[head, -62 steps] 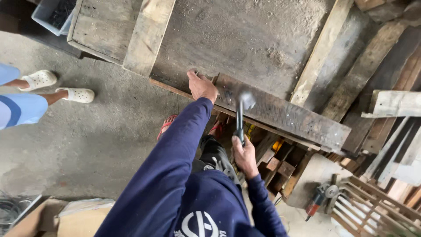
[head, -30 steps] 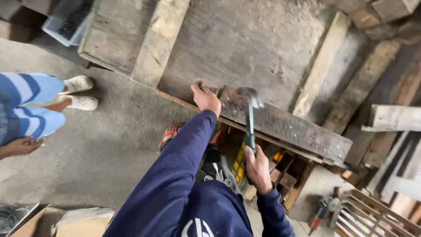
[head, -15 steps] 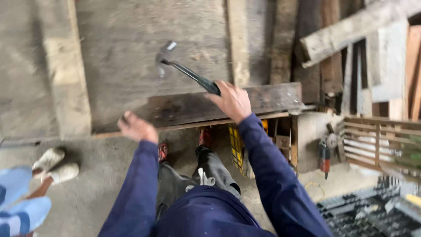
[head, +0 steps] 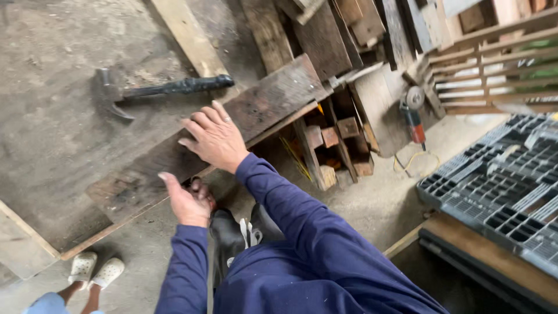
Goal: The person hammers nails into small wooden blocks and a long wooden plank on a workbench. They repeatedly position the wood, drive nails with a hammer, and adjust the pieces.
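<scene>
both our hands are empty, right hand (head: 216, 138) fingers spread flat on the dark plank (head: 232, 125), left hand (head: 187, 200) open below its edge, hammer (head: 152, 90) resting on the counter (head: 52, 139).

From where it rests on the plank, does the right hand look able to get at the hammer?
Probably yes: the right hand lies open on the plank, and the hammer lies free on the bench just beyond, nothing between them.

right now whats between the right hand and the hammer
Only bare surface: the far edge of the dark plank under the right hand, then dusty tabletop up to the hammer. Head view.
</scene>
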